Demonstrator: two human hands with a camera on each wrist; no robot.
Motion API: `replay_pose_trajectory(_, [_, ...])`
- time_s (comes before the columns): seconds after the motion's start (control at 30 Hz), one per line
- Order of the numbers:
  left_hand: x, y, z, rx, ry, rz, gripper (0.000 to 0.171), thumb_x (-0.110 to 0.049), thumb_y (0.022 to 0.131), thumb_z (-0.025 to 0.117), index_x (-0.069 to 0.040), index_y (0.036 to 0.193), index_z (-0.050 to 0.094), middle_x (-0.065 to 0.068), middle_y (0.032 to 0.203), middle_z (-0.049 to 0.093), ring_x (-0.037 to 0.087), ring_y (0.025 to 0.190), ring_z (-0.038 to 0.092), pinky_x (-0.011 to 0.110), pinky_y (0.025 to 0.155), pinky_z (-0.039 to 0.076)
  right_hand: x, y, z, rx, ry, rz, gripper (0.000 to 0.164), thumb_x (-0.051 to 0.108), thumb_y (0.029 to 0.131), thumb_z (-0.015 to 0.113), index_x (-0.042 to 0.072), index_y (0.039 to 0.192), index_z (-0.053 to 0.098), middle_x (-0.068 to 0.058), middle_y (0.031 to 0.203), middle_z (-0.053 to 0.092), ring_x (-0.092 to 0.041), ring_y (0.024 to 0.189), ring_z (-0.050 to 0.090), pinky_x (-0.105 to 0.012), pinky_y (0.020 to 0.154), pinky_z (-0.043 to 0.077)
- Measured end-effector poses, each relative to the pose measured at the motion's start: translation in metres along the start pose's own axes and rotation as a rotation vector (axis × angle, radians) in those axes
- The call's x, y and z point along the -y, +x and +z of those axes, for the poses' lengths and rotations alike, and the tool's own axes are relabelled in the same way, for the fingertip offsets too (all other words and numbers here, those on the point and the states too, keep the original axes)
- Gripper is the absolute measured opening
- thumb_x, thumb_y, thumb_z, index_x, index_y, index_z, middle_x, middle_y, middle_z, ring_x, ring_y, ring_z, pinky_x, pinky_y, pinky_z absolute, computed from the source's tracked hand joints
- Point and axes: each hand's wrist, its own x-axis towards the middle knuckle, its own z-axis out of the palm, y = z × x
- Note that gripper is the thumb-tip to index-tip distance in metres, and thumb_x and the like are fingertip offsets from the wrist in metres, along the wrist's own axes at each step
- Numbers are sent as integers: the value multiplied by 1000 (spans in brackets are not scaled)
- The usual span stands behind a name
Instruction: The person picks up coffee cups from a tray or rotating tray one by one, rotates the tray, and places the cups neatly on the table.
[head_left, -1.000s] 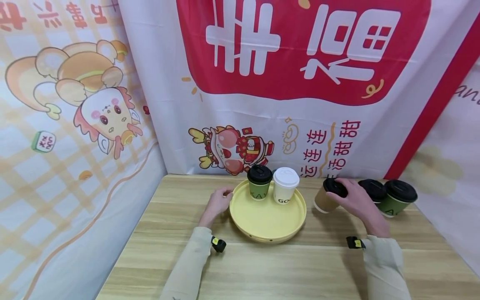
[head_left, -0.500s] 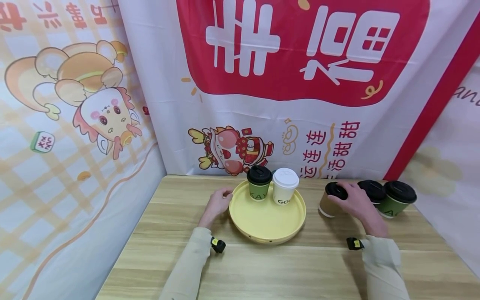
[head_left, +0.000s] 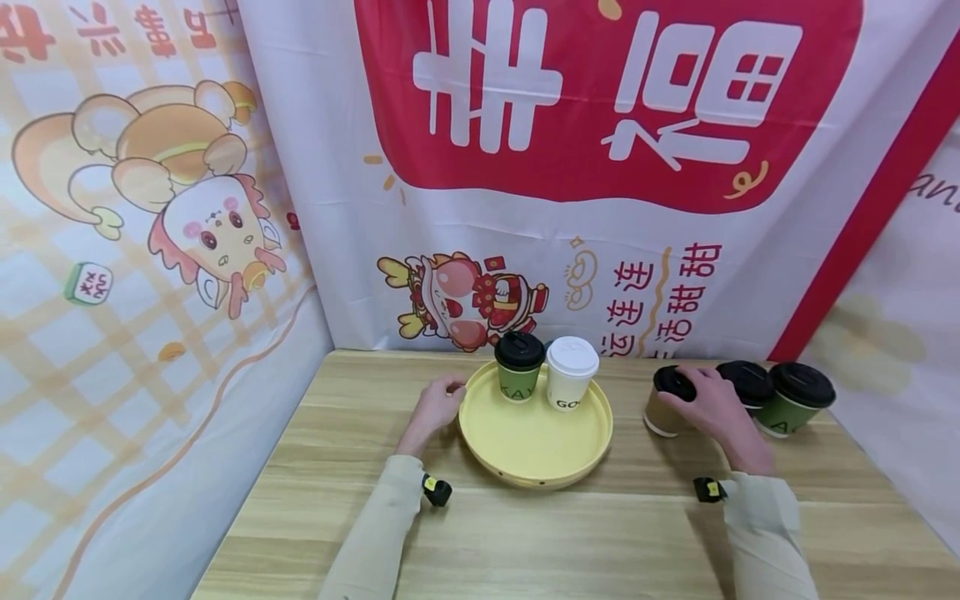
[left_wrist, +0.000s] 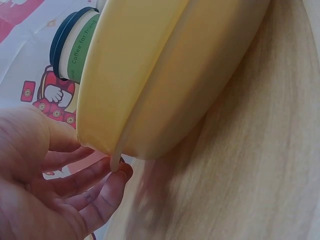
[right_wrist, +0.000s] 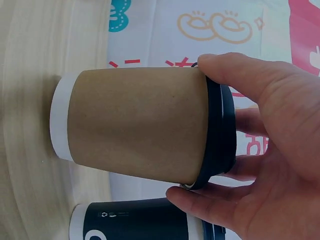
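My left hand (head_left: 438, 408) holds the left side of a round yellow tray (head_left: 536, 450); in the left wrist view its fingertips curl at the tray's edge (left_wrist: 135, 100). Inside the tray stand a green paper coffee cup (head_left: 517, 379) with a black lid and a white coffee cup (head_left: 568, 387) with a white lid. My right hand (head_left: 716, 408) grips a brown coffee cup (head_left: 663, 414) by its black lid, thumb and fingers on opposite sides in the right wrist view. The brown cup (right_wrist: 137, 125) is upright at the table; whether its base touches is unclear.
To the right of the right hand are a black-lidded cup (head_left: 746, 382), dark-bodied in the right wrist view, and a larger green cup (head_left: 787, 408) with a black lid. A printed cloth (head_left: 480, 225) hangs behind the wooden table (head_left: 540, 542).
The right hand has brought the brown cup a little to the right and toward me, and the cup now stands straighter. The left hand and tray have stayed in place.
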Motion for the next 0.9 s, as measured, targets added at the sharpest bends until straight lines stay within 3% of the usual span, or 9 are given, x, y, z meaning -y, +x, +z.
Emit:
replay_pose_trajectory(0.4, [-3,-2,-1,-18,9,12,26,-16,92,53,-8,115,63,5,104,65,22,98,59,39,86,47,2,1,5,21,-4,3,71,47,83,63,-4,130,45,-37,127,41,-56,112,36,-66,91,28])
replay_pose_trajectory(0.7, [-2,-2,-1,-6,7,-17,26,-20,93,53,-13,116,63,3,108,64,21,101,58,39,89,46,8,0,3,60,-26,-21,69,44,85,60,-5,130,44,-37,127,41,-57,114,33,-66,92,25])
replay_pose_trajectory(0.9, [-2,-2,-1,-2,7,-10,27,-19,93,53,-13,117,63,4,110,65,22,102,58,40,89,46,16,-1,-3,-21,-39,-44,54,34,91,55,-9,123,48,-37,121,47,-53,111,37,-62,93,23])
